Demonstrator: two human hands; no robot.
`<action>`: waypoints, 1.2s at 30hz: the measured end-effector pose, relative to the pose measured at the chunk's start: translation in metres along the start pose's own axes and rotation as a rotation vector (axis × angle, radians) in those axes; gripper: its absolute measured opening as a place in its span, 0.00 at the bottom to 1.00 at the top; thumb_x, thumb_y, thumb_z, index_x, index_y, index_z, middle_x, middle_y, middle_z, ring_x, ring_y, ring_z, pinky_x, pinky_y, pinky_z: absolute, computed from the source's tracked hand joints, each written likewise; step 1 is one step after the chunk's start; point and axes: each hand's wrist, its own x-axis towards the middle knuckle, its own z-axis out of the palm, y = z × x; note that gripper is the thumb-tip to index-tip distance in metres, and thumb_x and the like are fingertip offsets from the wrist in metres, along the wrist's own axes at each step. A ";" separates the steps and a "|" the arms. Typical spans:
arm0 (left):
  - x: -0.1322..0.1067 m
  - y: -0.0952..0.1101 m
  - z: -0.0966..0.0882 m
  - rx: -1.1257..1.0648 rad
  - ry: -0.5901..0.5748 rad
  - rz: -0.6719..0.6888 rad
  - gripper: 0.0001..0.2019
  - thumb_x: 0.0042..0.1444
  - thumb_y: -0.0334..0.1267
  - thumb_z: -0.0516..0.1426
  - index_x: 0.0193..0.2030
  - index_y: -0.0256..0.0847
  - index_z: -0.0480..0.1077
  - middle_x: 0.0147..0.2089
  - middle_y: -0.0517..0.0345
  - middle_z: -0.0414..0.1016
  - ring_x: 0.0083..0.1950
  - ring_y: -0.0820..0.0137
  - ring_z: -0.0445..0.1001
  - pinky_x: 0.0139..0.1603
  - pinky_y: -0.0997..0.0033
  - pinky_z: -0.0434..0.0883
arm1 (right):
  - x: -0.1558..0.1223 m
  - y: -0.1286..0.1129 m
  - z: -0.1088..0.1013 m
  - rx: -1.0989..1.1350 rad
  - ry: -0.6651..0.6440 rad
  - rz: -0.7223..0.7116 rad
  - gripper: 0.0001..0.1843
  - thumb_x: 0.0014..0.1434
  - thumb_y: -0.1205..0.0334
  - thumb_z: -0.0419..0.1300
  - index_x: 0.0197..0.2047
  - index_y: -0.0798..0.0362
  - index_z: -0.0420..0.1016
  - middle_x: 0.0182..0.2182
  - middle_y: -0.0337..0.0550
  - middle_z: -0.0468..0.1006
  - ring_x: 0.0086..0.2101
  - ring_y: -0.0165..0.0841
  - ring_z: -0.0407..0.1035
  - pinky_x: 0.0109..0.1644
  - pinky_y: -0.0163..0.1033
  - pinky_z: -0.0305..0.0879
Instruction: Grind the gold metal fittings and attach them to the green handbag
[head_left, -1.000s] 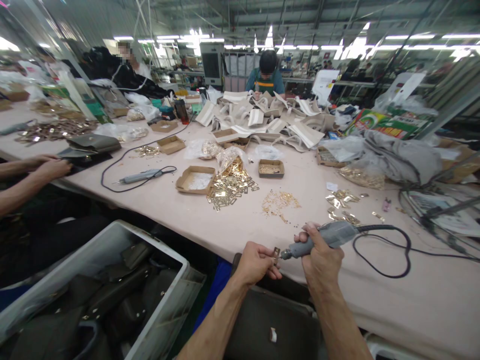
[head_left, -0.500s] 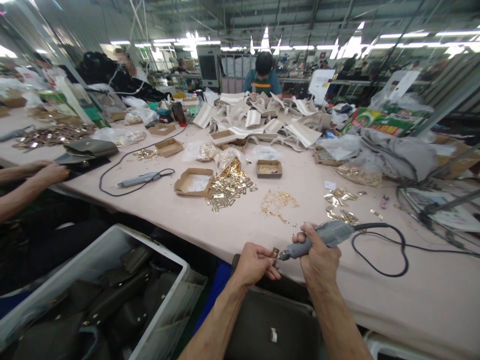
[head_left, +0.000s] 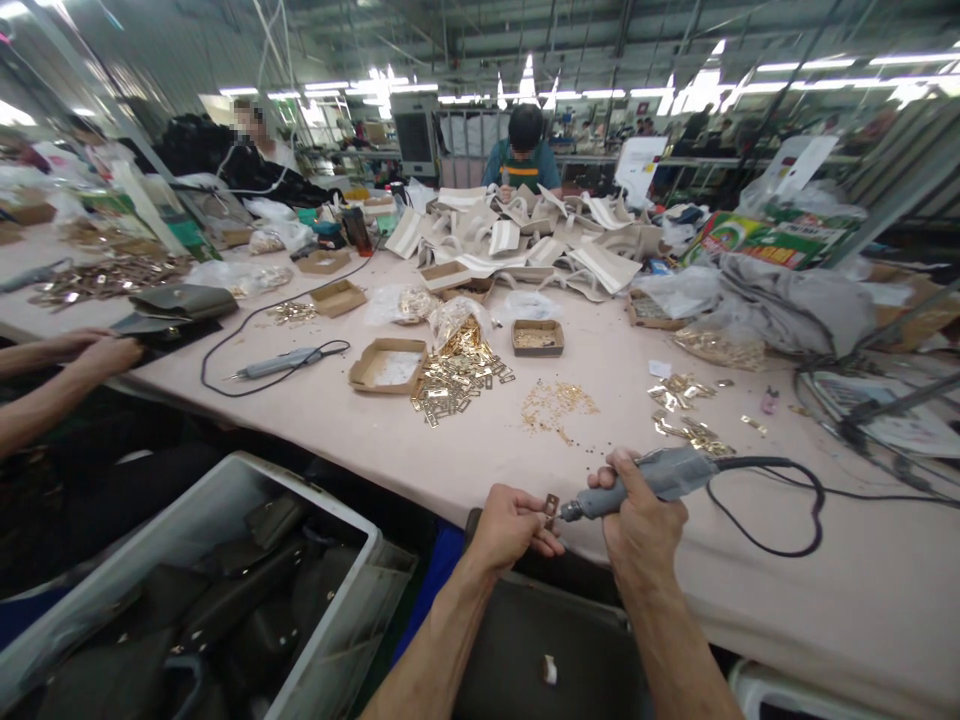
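Observation:
Pinched in the fingers of my left hand (head_left: pixel 510 525) is a small metal plate (head_left: pixel 551 506) with an opening in it. My right hand (head_left: pixel 643 520) is closed round a grey electric screwdriver (head_left: pixel 660 475), whose tip points left and sits at or close to the plate; I cannot tell whether they touch. A black cord loops away from the tool's back end. Below my forearms lies a dark bag piece (head_left: pixel 555 640) with a small pale and metallic fitting on it. Tiny gold screws (head_left: pixel 559 405) are scattered on the table beyond my hands.
Gold plates (head_left: pixel 457 385) are heaped beside a cardboard tray (head_left: pixel 367 370). Another screwdriver (head_left: pixel 281 362) lies to the left. A white crate (head_left: pixel 375 545) holds dark bag pieces. A co-worker's hands (head_left: pixel 105 355) are at far left; another person (head_left: pixel 525 150) sits behind pale pieces (head_left: pixel 517 235).
The screwdriver and my right hand have shifted very slightly right and down. My left hand still holds the plate, turned a little. The co-worker's hands at left moved slightly.

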 end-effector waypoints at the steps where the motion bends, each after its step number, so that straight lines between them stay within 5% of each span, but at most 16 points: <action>1: 0.000 0.000 0.000 0.002 0.003 0.004 0.16 0.39 0.33 0.59 0.34 0.24 0.80 0.27 0.42 0.81 0.22 0.65 0.80 0.20 0.77 0.74 | -0.001 0.000 0.001 -0.006 -0.010 -0.014 0.20 0.43 0.68 0.78 0.37 0.57 0.75 0.26 0.36 0.74 0.22 0.28 0.68 0.27 0.38 0.71; 11: 0.000 -0.001 0.001 0.020 0.024 0.000 0.13 0.40 0.33 0.60 0.32 0.25 0.78 0.26 0.42 0.81 0.23 0.64 0.81 0.20 0.76 0.74 | -0.011 0.000 0.003 -0.092 -0.114 -0.101 0.17 0.51 0.63 0.76 0.40 0.56 0.75 0.26 0.35 0.72 0.23 0.27 0.67 0.29 0.38 0.71; 36: 0.000 0.001 0.002 0.023 0.023 -0.005 0.10 0.42 0.31 0.62 0.30 0.26 0.79 0.24 0.43 0.80 0.23 0.65 0.80 0.21 0.75 0.74 | -0.020 -0.009 0.007 -0.040 -0.171 -0.135 0.14 0.51 0.65 0.75 0.37 0.56 0.75 0.25 0.35 0.71 0.23 0.28 0.66 0.30 0.39 0.69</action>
